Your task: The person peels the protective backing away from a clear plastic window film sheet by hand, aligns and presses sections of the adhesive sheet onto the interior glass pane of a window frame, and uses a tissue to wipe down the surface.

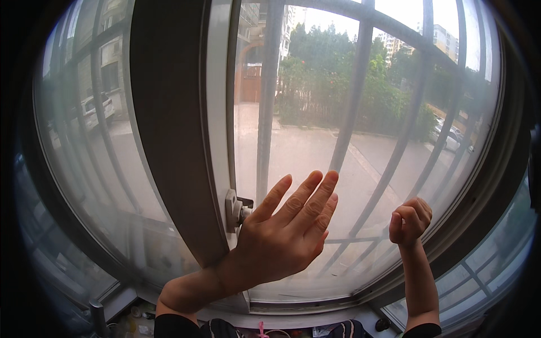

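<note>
My left hand [290, 228] is raised in front of the window pane [304, 146], its back toward me and its fingers stretched out and slightly spread. Nothing shows in it. Close by its thumb side, a window latch [232, 211] sits on the dark frame post [174, 124]; the hand partly covers the latch. Whether the palm touches the glass, I cannot tell. Farther right, my right hand [411, 219] is held up before the same pane as a closed fist. Its curled fingers hide whatever may be inside.
Metal bars [352, 90] stand outside the glass. Below runs the window sill [293, 320], with small items [138, 312] at its left and a small black object [382, 324] at its right. A dark side frame [496, 163] curves along the right.
</note>
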`<state>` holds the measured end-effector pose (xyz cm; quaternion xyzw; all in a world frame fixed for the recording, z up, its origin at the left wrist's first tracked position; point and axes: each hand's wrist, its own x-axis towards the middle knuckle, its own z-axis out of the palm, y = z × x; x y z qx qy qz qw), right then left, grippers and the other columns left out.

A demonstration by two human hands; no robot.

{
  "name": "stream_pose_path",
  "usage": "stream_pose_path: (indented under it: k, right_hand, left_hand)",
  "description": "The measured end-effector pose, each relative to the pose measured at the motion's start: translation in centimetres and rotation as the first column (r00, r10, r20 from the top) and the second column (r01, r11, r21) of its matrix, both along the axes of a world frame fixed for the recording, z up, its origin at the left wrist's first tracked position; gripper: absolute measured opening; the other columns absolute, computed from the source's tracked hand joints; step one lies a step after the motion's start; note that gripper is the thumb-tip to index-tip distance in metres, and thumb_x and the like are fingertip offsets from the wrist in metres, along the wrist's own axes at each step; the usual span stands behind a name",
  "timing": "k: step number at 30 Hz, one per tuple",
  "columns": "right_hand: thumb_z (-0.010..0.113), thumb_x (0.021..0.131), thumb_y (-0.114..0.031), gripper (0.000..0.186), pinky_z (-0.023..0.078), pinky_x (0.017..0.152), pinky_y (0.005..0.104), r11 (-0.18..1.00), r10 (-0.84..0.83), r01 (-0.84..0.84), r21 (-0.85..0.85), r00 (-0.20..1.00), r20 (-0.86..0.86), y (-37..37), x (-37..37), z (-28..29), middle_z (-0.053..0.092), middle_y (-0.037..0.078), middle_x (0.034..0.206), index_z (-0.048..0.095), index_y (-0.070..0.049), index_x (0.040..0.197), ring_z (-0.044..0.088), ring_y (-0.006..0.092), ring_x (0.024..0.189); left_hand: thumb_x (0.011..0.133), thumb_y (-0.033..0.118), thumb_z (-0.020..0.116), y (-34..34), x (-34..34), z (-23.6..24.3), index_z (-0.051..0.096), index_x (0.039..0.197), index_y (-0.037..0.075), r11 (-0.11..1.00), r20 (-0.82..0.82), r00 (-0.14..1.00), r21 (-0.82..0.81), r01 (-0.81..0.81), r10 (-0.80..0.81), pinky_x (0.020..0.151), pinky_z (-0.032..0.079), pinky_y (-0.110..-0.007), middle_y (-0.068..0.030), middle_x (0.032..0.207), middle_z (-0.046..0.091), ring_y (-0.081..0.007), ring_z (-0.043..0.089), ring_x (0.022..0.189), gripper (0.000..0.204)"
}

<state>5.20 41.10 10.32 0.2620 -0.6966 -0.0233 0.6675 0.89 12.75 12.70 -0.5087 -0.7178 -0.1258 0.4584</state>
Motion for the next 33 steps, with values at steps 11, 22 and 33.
stream_pose_path:
  k: [11,22,33]
  right_hand:
    - [0.053,0.086,-0.019,0.028,0.028,0.041,0.028,0.999,-0.047,0.047,0.021,0.999,0.005,-1.0,0.7,-1.1,0.041,0.003,0.051,0.045,-0.009,0.06,0.039,0.0169,0.042]
    - [0.059,0.081,-0.009,0.018,0.032,0.039,0.0226,0.993,-0.115,0.119,-0.007,0.977,0.18,-5.6,2.0,1.5,0.047,0.004,0.051,0.051,-0.005,0.066,0.044,0.0114,0.041]
    - [0.06,0.078,-0.005,0.031,0.025,0.037,0.0254,0.932,-0.355,0.222,0.288,0.721,0.594,-17.0,0.9,8.9,0.04,0.004,0.04,0.048,-0.003,0.05,0.037,0.0083,0.035]
  left_hand:
    - [0.078,0.017,0.057,-3.6,1.1,-2.0,0.067,0.085,0.008,0.977,-0.117,0.986,0.161,0.138,-0.12,0.08,0.047,-0.033,-0.0051,0.085,0.067,-0.019,0.065,0.081,0.015]
    - [0.085,0.024,0.055,-4.6,0.6,-2.2,0.047,0.052,0.011,1.0,-0.123,0.992,0.022,0.004,-0.001,0.05,0.03,-0.025,0.0004,0.05,0.051,-0.0093,0.052,0.046,0.036]
    - [0.082,0.023,0.057,-4.8,-0.2,-2.8,0.046,0.055,0.012,0.998,-0.191,0.982,-0.061,-0.011,-0.001,0.049,0.031,-0.027,0.0008,0.052,0.04,-0.0116,0.045,0.046,0.031]
